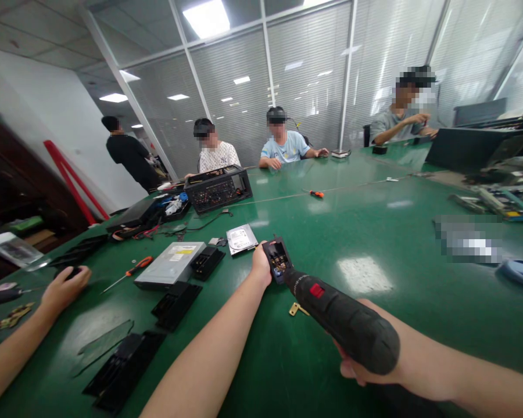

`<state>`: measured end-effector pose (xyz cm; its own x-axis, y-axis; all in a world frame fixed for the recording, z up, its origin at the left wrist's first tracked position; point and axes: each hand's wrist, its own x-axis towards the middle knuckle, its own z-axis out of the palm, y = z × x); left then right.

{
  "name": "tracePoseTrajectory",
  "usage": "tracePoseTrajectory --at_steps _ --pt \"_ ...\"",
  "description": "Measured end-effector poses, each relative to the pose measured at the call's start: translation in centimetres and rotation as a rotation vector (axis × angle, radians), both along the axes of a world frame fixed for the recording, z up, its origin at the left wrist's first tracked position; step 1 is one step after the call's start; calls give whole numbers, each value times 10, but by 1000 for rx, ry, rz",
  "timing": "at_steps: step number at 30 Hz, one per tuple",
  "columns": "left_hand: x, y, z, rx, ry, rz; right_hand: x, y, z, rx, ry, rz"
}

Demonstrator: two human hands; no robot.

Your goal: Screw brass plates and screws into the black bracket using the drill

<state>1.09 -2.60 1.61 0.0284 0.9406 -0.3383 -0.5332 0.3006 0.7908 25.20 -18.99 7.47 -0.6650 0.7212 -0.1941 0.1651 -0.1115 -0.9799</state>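
Dark module (277, 258): was held over the green worktop (314, 249), left side in the curled left hand (260, 262). Power drill (346, 326): was gripped in the closed right hand (351, 367), nose hiding the module's near corner. Brass piece (293, 309): lay just nearer than the module. Hard drive (241, 239), optical drive (173, 264), black bracket (176, 305): lay to the module's left.

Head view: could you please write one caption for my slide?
Over a green table, the left hand holds a small black unit while the right hand points a power drill at it.
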Motion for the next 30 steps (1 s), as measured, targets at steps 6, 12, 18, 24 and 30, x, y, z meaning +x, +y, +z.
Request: tracePoseTrajectory --at_steps 6,12,18,24,30 --pt "-1 1 -2 16 -3 -4 0 0 2 -26 12 -7" --pt "0 1 -1 9 2 19 1 0 2 -50 63 -17" --pt "4 1 2 8 9 42 0 2 4 25 71 4" --pt "6 2 4 -18 -42 82 -1 1 4 22 69 -14" --pt "5 1 5 20 -15 44 -3 4 3 -30 49 -7"
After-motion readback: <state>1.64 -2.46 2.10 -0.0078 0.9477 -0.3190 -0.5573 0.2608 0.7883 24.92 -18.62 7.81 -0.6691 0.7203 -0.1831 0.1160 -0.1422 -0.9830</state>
